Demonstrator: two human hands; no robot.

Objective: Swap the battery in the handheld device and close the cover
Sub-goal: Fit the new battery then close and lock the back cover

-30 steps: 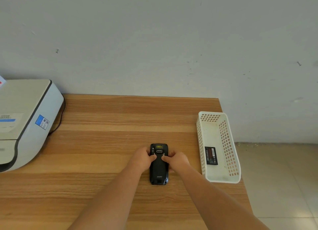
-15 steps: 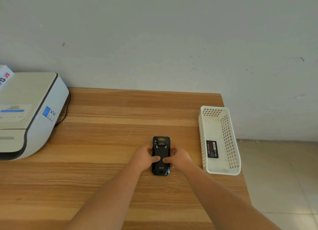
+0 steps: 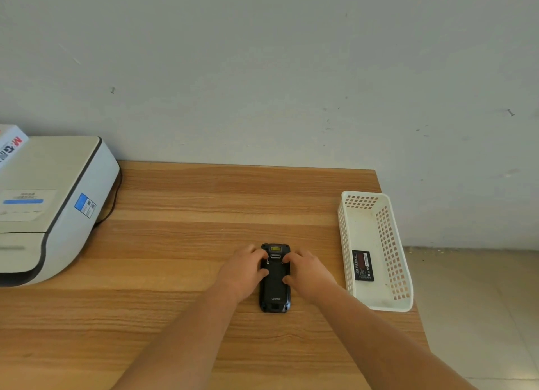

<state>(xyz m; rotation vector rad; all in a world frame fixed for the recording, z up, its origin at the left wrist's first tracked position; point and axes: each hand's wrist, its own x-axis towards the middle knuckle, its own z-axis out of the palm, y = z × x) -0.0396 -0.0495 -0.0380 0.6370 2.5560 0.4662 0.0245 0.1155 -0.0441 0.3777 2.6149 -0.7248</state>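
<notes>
A black handheld device [image 3: 275,287] lies face down on the wooden table [image 3: 204,214], its back cover on. My left hand [image 3: 243,273] grips its left side, with a fingertip at the upper left latch and the thumb on the cover. My right hand [image 3: 309,273] mirrors this on the right side, with a finger at the upper right latch. A black battery [image 3: 362,265] with a red label lies flat in a white perforated basket [image 3: 393,305] to the right, apart from both hands.
A large white printer [image 3: 49,208] with a black cable stands at the table's left, with a box partly visible behind it. The basket sits at the table's right edge, with tiled floor beyond. A grey wall rises behind the table.
Both thumbs were pressed together on the middle of the back cover; now they have spread apart and the index fingers have moved up to the two latches. The device stays on the table.
</notes>
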